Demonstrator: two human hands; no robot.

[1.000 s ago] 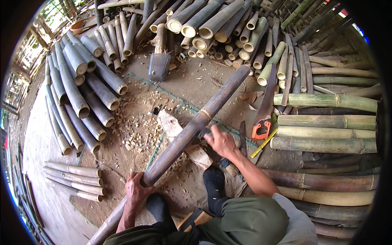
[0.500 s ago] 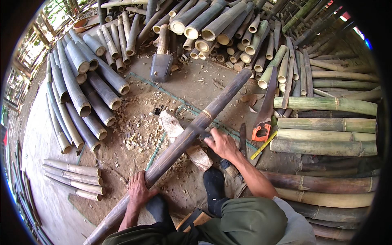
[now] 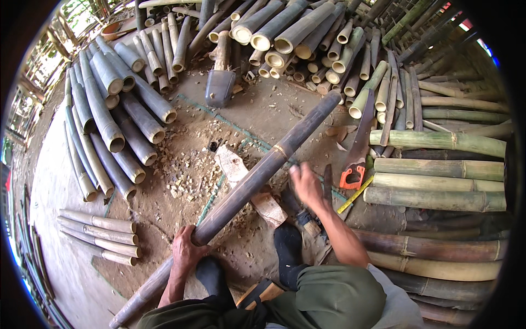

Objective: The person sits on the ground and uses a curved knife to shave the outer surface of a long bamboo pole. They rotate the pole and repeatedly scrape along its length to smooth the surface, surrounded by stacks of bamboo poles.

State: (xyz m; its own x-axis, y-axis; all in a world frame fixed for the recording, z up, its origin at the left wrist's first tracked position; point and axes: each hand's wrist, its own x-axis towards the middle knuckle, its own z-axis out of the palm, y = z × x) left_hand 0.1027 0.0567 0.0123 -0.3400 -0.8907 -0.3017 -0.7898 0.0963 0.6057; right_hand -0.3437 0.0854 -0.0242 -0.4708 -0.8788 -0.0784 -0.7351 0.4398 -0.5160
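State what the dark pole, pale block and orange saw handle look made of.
Dark pole: dull bamboo, by its ringed joint. Pale block: probably wood, rough and unfinished, going by its uneven faces. Orange saw handle: likely plastic by its even, bright colour; painted metal is possible.

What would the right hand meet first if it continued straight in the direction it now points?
The right hand would probably meet the dark bamboo pole, near its pale node; depth is unclear.
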